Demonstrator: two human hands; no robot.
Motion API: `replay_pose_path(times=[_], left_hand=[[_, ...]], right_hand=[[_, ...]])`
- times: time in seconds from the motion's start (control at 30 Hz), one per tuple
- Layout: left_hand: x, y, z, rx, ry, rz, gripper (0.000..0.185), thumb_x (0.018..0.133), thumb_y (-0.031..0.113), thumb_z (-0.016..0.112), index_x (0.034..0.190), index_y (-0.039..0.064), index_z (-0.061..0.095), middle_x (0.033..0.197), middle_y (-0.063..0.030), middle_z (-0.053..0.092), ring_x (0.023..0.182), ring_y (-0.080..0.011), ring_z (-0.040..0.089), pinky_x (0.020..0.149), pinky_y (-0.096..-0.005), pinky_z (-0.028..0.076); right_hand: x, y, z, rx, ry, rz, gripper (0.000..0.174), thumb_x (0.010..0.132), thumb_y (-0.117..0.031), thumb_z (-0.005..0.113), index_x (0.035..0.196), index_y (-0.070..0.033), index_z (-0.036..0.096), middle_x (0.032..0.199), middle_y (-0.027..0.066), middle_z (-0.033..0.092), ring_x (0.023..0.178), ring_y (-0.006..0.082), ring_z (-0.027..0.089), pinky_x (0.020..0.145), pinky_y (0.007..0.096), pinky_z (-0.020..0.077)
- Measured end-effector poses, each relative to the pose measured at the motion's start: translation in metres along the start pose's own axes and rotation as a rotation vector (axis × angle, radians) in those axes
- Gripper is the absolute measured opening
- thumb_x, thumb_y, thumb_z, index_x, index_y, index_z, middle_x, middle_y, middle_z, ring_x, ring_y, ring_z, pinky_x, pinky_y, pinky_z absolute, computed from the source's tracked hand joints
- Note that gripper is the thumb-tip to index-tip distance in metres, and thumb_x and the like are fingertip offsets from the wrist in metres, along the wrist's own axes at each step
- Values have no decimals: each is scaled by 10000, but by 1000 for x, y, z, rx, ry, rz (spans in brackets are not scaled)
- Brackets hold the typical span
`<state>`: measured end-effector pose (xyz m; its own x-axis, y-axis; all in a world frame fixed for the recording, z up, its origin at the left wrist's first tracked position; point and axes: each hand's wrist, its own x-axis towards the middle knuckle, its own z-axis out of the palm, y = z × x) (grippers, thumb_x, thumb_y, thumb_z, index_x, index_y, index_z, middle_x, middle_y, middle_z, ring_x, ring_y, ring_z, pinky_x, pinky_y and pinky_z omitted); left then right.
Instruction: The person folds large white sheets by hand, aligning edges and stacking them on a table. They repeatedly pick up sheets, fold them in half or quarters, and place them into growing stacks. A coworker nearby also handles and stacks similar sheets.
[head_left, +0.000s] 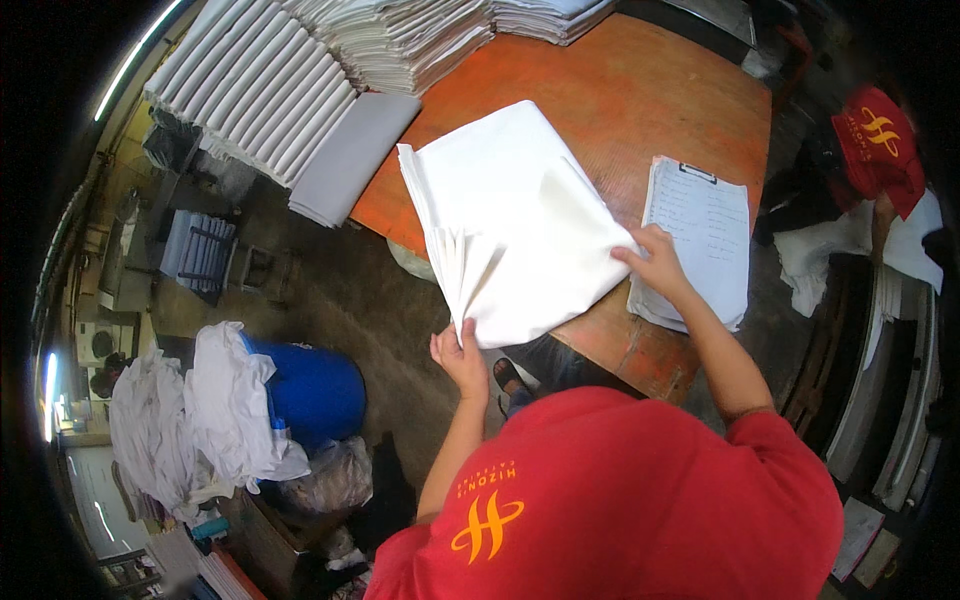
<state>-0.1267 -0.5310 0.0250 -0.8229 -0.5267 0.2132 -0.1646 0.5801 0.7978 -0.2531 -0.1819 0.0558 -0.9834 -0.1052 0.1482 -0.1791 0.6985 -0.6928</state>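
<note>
A folded white cloth (517, 217) lies partly on the orange wooden table (637, 82), its near edge held out past the table's edge. My left hand (461, 360) pinches its lower left corner, where several layers fan apart. At the lower right corner, my right hand (652, 259) grips the cloth between thumb and fingers. Just right of that hand, a clipboard (697, 232) with handwritten sheets rests on the table.
Stacks of folded white cloths (255, 90) stand at the table's far left, more (420, 37) at the back. A blue plastic drum (319, 386) draped with white cloth (225, 405) stands on the floor at left. A person in a red shirt (877, 150) handles white cloth at far right.
</note>
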Motion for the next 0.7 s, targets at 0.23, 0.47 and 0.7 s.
replay_pose_path(times=[0.23,0.47,0.7], left_hand=[[-8,1,9,-8,21,-403,524,896,409,630,642,-48,595,533,-164,545,462,-291,504,513,-414,409],[-19,-28,10,62,65,-86,443,896,369,650,760,-52,637,625,-89,559,636,-183,516,664,-365,435],[-23,-11,-14,171,41,28,299,883,328,659,818,37,688,697,-106,595,752,-291,541,851,-421,385]], right_hand=[[-37,5,25,-178,172,199,488,818,-497,659,843,-11,626,792,219,618,802,371,579,763,461,413],[-29,2,-8,16,-191,283,400,850,-383,660,848,14,609,754,195,616,741,358,587,646,435,431],[-30,-14,1,123,273,-108,281,853,-250,667,915,18,606,766,189,609,725,319,581,664,429,442]])
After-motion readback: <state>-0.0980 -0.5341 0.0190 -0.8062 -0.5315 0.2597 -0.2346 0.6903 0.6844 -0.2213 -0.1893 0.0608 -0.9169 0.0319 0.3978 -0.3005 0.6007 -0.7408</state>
